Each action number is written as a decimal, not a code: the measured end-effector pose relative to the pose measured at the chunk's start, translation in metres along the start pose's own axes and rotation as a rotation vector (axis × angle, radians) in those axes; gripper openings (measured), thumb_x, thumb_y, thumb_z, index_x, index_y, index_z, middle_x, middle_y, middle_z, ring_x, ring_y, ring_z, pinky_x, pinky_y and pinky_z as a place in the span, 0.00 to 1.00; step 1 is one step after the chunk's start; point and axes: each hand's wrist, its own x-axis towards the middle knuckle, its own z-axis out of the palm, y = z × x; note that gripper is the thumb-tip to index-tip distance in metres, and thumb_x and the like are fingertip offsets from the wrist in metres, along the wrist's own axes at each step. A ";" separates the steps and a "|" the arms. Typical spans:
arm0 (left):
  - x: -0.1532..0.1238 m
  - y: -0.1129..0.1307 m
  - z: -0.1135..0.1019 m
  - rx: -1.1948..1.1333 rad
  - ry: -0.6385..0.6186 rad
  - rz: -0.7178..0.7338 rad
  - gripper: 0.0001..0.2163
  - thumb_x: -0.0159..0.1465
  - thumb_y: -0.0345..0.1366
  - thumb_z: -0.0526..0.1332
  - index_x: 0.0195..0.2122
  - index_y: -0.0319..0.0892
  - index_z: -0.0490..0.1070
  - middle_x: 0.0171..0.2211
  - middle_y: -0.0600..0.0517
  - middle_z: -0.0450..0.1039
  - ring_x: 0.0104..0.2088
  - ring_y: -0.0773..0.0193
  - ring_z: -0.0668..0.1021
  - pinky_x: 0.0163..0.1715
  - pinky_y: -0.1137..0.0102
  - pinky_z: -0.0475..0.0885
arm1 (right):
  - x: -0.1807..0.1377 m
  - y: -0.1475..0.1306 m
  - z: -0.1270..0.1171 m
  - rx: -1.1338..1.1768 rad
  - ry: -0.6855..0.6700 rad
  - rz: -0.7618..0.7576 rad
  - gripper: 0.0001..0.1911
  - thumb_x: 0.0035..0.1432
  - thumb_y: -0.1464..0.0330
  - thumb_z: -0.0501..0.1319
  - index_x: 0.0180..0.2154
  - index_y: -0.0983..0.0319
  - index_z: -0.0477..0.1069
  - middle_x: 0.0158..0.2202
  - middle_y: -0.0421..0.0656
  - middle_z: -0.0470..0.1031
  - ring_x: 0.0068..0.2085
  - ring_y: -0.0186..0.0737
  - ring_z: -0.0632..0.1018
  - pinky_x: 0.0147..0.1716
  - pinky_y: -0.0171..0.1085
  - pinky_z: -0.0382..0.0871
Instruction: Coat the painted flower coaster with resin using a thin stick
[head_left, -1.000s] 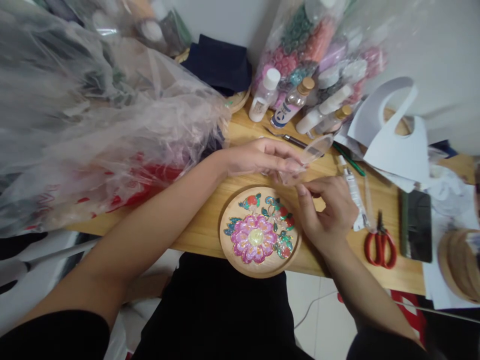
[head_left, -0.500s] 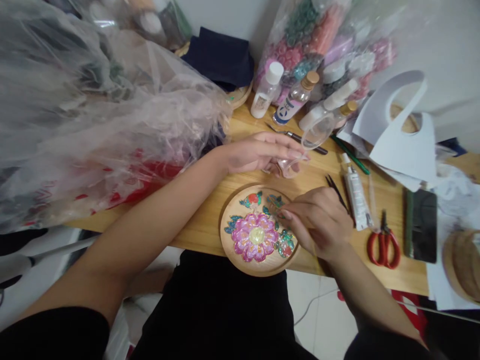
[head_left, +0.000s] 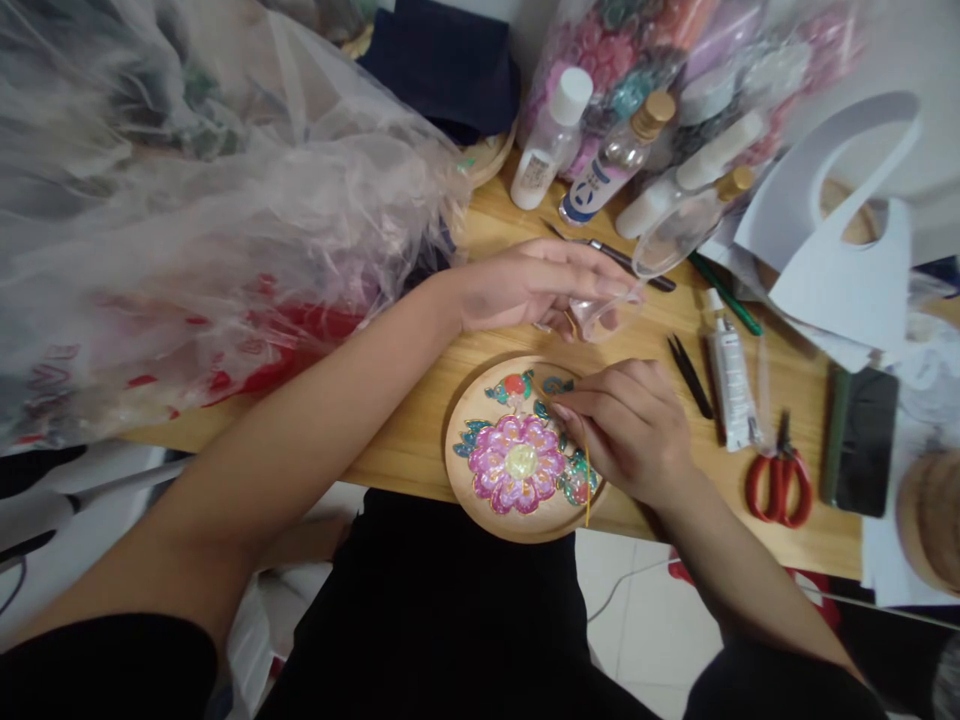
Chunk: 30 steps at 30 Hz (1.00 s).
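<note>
Brings the right hand point(head_left: 637, 425) from beside the clear container point(head_left: 598, 316) over to the wooden plate point(head_left: 463, 475) at the near edge of the desk point(head_left: 397, 440), apart from the left hand point(head_left: 536, 290) clasping that container, with a yellow strand point(head_left: 587, 485) pinched and dangling within reach of the floral design point(head_left: 517, 465).
</note>
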 end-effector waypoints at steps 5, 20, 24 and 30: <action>0.000 0.002 0.003 -0.018 0.035 -0.048 0.08 0.64 0.34 0.60 0.42 0.36 0.75 0.31 0.53 0.77 0.30 0.75 0.77 0.34 0.77 0.71 | 0.000 0.000 0.000 -0.016 -0.008 0.005 0.01 0.59 0.73 0.64 0.34 0.62 0.72 0.28 0.42 0.74 0.32 0.38 0.70 0.31 0.40 0.58; 0.000 0.003 0.004 -0.119 0.017 -0.075 0.06 0.64 0.30 0.60 0.40 0.35 0.74 0.30 0.52 0.76 0.28 0.74 0.76 0.31 0.77 0.68 | -0.001 0.000 -0.001 -0.032 -0.019 -0.001 0.02 0.58 0.73 0.64 0.35 0.62 0.71 0.29 0.42 0.76 0.32 0.38 0.71 0.31 0.40 0.60; 0.000 0.001 0.002 -0.102 0.016 -0.057 0.08 0.63 0.34 0.62 0.41 0.35 0.74 0.32 0.50 0.77 0.30 0.73 0.77 0.35 0.74 0.70 | 0.000 0.000 -0.001 -0.026 -0.007 0.003 0.03 0.58 0.73 0.65 0.34 0.62 0.71 0.28 0.41 0.76 0.32 0.38 0.71 0.31 0.40 0.60; 0.000 -0.002 0.000 -0.049 0.020 -0.040 0.12 0.60 0.40 0.65 0.41 0.37 0.75 0.33 0.51 0.78 0.30 0.72 0.78 0.36 0.72 0.71 | 0.004 -0.003 -0.006 -0.005 0.056 0.017 0.04 0.58 0.73 0.64 0.36 0.60 0.71 0.28 0.39 0.76 0.30 0.36 0.72 0.30 0.39 0.62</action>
